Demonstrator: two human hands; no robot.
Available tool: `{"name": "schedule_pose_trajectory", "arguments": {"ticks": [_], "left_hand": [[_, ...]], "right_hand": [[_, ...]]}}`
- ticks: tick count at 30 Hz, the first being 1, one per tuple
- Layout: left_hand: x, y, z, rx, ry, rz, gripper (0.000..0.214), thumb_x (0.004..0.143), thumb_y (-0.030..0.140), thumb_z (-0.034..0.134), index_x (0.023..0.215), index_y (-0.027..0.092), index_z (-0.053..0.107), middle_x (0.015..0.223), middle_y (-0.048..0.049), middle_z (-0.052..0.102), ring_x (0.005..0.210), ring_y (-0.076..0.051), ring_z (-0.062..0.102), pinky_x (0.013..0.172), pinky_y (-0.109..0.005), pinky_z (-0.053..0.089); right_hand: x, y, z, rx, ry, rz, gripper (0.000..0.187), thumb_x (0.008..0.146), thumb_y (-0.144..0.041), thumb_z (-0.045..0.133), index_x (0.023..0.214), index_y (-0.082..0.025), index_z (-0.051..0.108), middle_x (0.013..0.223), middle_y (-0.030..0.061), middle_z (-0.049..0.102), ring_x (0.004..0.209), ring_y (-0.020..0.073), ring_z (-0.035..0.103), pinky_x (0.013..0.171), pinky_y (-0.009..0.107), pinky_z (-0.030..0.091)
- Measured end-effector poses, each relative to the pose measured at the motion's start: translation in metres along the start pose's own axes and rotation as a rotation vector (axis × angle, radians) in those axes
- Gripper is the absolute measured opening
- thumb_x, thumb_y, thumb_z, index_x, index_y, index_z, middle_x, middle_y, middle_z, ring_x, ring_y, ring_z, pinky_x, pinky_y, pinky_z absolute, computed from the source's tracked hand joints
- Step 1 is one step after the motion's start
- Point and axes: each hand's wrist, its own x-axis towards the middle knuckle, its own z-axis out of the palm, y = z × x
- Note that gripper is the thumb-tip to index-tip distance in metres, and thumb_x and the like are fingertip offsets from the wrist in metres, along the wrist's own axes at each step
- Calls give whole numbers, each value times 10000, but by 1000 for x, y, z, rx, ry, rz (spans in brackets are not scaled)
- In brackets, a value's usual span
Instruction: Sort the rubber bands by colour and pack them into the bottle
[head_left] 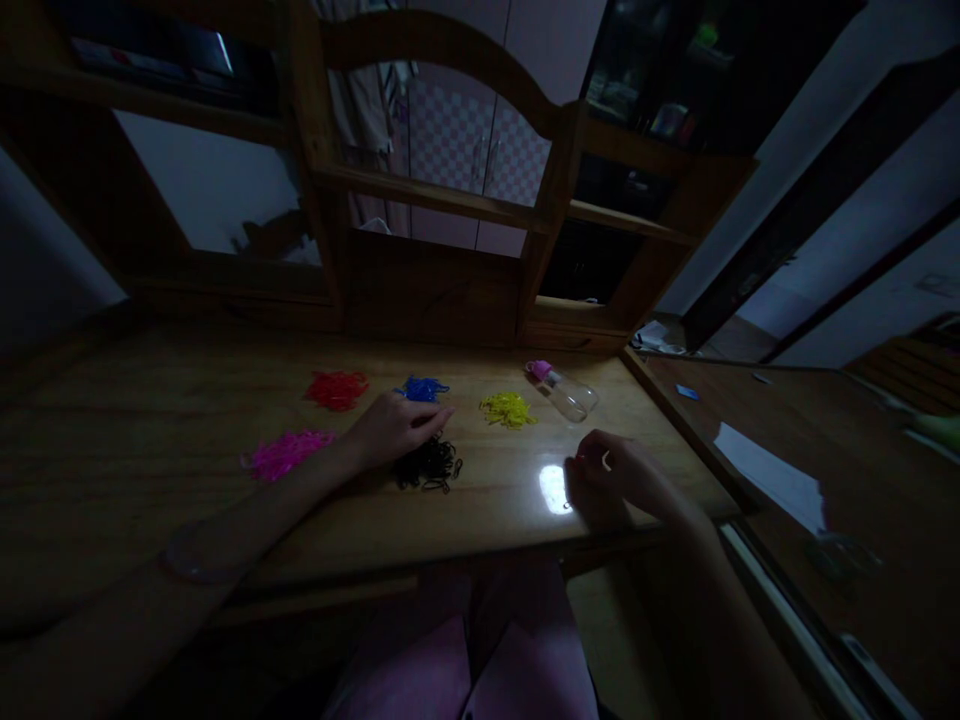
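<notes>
Small heaps of thin elastic bands lie on a wooden desk [150,420]: red [337,389], blue [424,388], yellow [508,409], pink [285,454] and black [429,466]. My left hand [394,428] rests palm down between the blue and black heaps, its fingertips pinched together at the top edge of the black bands. My right hand [615,478] is curled near the desk's front edge to the right, with something small and pale showing between its fingers. A clear bottle with a pink cap [562,390] lies on its side beyond it.
The room is dim. A wooden hutch with shelves and a mirror [442,190] stands at the back of the desk. A second dark desk [787,450] with a white sheet of paper [772,478] adjoins on the right. My pink-clad lap [480,660] is below the desk edge.
</notes>
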Motion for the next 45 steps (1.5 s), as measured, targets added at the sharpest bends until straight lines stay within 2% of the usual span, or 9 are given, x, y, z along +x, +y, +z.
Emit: {"name": "schedule_pose_trajectory", "arguments": {"ticks": [3, 9, 12, 15, 24, 30, 34, 41, 45], "left_hand": [[0, 0, 0, -5, 13, 1, 442, 965, 396, 438, 624, 179, 616, 534, 15, 561, 486, -99, 473, 552, -266, 279], [1, 1, 0, -13, 44, 23, 440, 957, 393, 457, 606, 178, 610, 501, 27, 518, 460, -89, 435, 541, -263, 275], [1, 1, 0, -2, 42, 38, 444, 962, 397, 449, 615, 179, 619, 511, 25, 535, 467, -90, 448, 546, -267, 281], [0, 0, 0, 13, 33, 28, 452, 965, 404, 443, 616, 179, 620, 523, 19, 556, 480, -94, 469, 553, -268, 287], [1, 2, -2, 25, 21, 30, 444, 965, 396, 443, 622, 175, 620, 517, 19, 546, 466, -94, 442, 536, -270, 264], [0, 1, 0, -1, 10, 15, 433, 967, 402, 444, 669, 174, 662, 551, 13, 585, 481, -91, 466, 544, -270, 275], [0, -1, 1, 7, 14, 22, 431, 967, 400, 443, 679, 177, 673, 563, 7, 607, 494, -96, 492, 543, -271, 276], [0, 1, -1, 31, 27, 48, 452, 970, 398, 434, 639, 176, 648, 525, 13, 569, 455, -92, 446, 531, -274, 267], [0, 2, 0, 8, 44, 85, 433, 970, 390, 427, 697, 181, 689, 556, -1, 610, 483, -104, 484, 537, -265, 289]], "right_hand": [[-5, -3, 2, 32, 6, -13, 103, 818, -261, 589, 893, -197, 622, 776, 7, 673, 664, 136, 601, 596, 238, 425], [-10, -15, 4, -55, -4, 49, 152, 844, -341, 579, 876, -196, 614, 796, 28, 673, 659, 149, 594, 585, 248, 409], [-7, -23, 6, -136, -8, 64, 60, 809, -233, 574, 838, -188, 602, 787, 40, 658, 671, 153, 582, 592, 249, 395], [-3, -32, 7, -206, -43, 59, 92, 764, -125, 551, 828, -180, 589, 799, 56, 649, 675, 156, 570, 583, 250, 375], [-28, -49, -1, -37, -187, -49, 169, 766, -118, 579, 899, -214, 615, 815, 31, 663, 684, 161, 592, 598, 252, 420], [-30, -63, 0, -113, -222, -12, 206, 738, -67, 532, 881, -186, 622, 830, 55, 644, 701, 164, 583, 614, 253, 417], [-24, -59, 1, -161, -232, -57, 156, 732, -88, 558, 841, -187, 608, 835, 54, 628, 685, 152, 566, 596, 244, 389], [-15, -36, 17, -281, -213, -85, 90, 701, -107, 587, 706, -197, 594, 724, 33, 617, 584, 140, 516, 532, 259, 332], [-7, -40, 9, -197, -215, -94, 111, 704, -97, 593, 753, -193, 622, 777, 37, 644, 621, 136, 564, 544, 241, 375]]}}
